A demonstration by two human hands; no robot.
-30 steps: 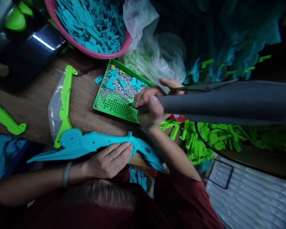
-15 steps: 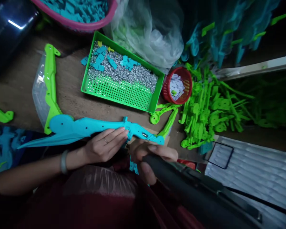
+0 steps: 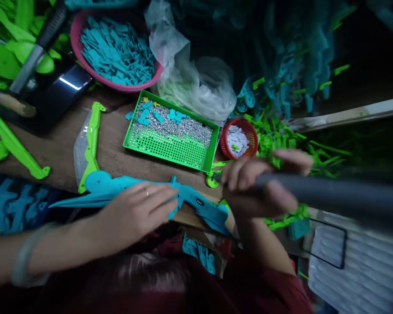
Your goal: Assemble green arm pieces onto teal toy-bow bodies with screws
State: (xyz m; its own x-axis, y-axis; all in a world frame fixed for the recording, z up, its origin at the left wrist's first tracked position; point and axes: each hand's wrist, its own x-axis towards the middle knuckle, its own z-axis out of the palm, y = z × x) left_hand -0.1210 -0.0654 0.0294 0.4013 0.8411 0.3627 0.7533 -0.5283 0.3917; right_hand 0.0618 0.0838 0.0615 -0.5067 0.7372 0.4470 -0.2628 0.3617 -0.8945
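A long blue plastic toy body (image 3: 190,192), with a round lobe at its left end and a pointed blade-like tail, lies along the front edge of the bench. My left hand (image 3: 144,203) rests flat across its middle, fingers stretched out; its thumb is hidden. Up and to the right of the toy, my right hand (image 3: 249,183) is closed around a dark electric screwdriver (image 3: 317,189), blurred by motion. The tool's tip points left, near the green tray (image 3: 170,157) of small silver screws and a few blue pieces. A green bow-shaped limb (image 3: 92,139) touches the toy's left end.
A pink basin (image 3: 77,39) of blue pieces stands behind the tray, beside a clear plastic bag (image 3: 212,87). A red basket (image 3: 223,146) holds white pieces. A hammer (image 3: 28,67) lies at the far left. Bubble wrap (image 3: 370,270) is at right.
My right hand has lifted the screwdriver off the toy, up and to the right. My left hand stays on the toy. The view has shifted, showing more of the left side.
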